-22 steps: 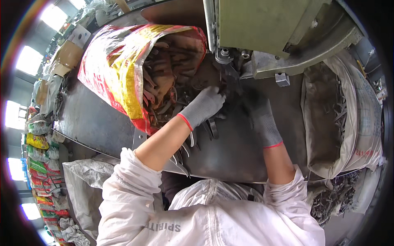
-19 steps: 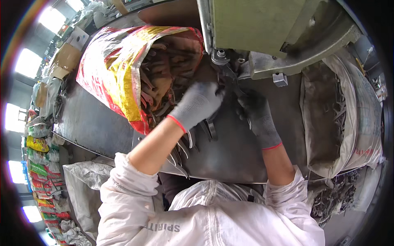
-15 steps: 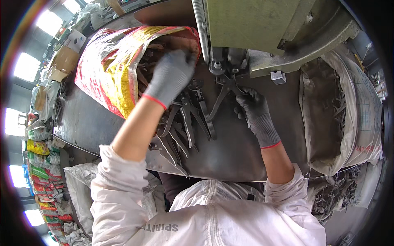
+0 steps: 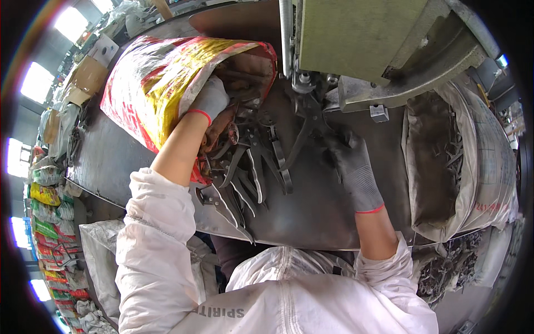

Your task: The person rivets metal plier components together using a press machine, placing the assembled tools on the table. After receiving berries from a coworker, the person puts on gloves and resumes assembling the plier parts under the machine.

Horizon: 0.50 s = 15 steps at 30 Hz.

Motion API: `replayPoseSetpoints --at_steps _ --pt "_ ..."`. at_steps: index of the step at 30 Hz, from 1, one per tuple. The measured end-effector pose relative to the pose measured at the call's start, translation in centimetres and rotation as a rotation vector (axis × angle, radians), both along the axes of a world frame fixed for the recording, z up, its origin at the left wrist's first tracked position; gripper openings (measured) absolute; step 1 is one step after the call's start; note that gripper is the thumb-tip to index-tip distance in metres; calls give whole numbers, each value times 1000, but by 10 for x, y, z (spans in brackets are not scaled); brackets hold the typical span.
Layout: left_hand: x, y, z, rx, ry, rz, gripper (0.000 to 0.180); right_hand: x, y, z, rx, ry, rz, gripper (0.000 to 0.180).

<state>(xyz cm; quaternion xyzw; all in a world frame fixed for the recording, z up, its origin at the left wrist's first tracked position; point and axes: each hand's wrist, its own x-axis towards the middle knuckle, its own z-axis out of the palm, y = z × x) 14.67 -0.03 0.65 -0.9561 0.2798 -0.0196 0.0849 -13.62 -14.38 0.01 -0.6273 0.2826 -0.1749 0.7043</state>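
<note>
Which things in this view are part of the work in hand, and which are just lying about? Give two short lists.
In hand:
- left hand reaching into the red and yellow sack
- right hand holding a plier blank at the green press
- loose plier blanks on the metal table

Lying about:
- grey sack of metal parts
- cardboard boxes
- stacked coloured bags

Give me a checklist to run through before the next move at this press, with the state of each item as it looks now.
1. Both hands gloved: ok. The left hand and the right hand wear grey gloves.
2. Part seated under the press: cannot tell. The right hand holds a plier blank by its handles, with its head at the tooling.
3. Right hand's fingers away from the tooling: ok, they sit back on the handles.
4. Next blank in hand: cannot tell. The left hand is inside the sack, its grip hidden.
5. Loose blanks away from the tooling: ok, they lie heaped at the sack mouth.
</note>
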Motion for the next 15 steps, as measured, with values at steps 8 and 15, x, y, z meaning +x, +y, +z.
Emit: replayPoseSetpoints --at_steps 8,15 --pt "-65 19 45 -381 119 -70 40 -7 -1 -9 134 168 66 31" --pt "-134 26 90 -461 862 -457 27 -17 4 -22 182 -48 -8 30"
